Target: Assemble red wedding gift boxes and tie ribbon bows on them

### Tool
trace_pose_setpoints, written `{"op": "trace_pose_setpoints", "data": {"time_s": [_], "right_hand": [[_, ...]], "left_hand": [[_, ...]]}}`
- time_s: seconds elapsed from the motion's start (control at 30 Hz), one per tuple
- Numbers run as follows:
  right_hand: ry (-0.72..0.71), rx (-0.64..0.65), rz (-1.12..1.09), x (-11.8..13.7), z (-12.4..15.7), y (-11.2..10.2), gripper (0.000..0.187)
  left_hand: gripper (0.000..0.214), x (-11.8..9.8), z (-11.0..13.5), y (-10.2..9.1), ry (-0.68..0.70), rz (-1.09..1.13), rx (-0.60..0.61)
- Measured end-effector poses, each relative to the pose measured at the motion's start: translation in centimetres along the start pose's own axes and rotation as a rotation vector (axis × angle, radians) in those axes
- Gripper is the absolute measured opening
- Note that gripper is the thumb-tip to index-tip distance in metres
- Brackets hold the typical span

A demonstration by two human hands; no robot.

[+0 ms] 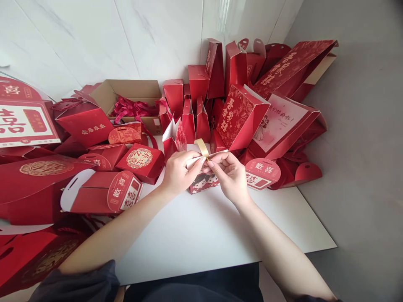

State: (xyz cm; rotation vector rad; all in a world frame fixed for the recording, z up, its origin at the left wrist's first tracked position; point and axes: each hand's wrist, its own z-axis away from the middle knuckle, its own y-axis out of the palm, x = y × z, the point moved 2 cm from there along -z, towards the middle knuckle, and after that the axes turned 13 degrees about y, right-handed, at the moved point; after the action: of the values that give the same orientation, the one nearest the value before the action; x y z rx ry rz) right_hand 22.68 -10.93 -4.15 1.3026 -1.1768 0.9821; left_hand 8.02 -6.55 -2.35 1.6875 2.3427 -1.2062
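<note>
A small red gift bag (204, 183) with cartoon figures printed on its front stands upright on the white table. A pale gold ribbon (202, 147) loops up from its top edge. My left hand (180, 171) is closed at the bag's top, thumb and fingers pinching the ribbon by the rim. From the other side, my right hand (231, 175) pinches the ribbon too, its fingertips almost touching the left thumb. The fingers partly cover the bag's top and the ribbon's lower part.
Red gift boxes (141, 161) and bags crowd the left side. Behind them a cardboard box (129, 88) holds dark pink ribbons (135, 108). More red bags (241, 119) stand at the back right, near the grey wall (362, 138). The white table (189, 235) ends close to my body.
</note>
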Motion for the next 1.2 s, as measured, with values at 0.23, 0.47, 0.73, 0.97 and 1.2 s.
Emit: {"op": "trace_pose_setpoints", "data": {"time_s": [0.23,0.47,0.73,0.97,1.2], "right_hand": [[-0.193,-0.152,0.355,0.6,0.4,-0.8,0.011],[-0.389,-0.181,0.628,1.1,0.7,-0.9,0.010],[-0.281,-0.185,0.452,0.3,0.6,-1.0,0.008],[-0.166,-0.116,0.291,-0.3,0.1,-1.2,0.011],[-0.084,-0.059,0.182,-0.2,-0.1,-1.4,0.009]], "left_hand": [[0.017,-0.1,0.0,0.0,0.084,-0.044,-0.002],[0.016,-0.1,0.0,0.1,0.101,-0.047,0.004],[0.015,0.0,0.0,0.1,0.137,-0.048,-0.010],[0.014,0.1,0.1,0.2,0.156,-0.035,-0.019],[0.016,0.2,0.0,0.2,0.172,0.039,0.001]]}}
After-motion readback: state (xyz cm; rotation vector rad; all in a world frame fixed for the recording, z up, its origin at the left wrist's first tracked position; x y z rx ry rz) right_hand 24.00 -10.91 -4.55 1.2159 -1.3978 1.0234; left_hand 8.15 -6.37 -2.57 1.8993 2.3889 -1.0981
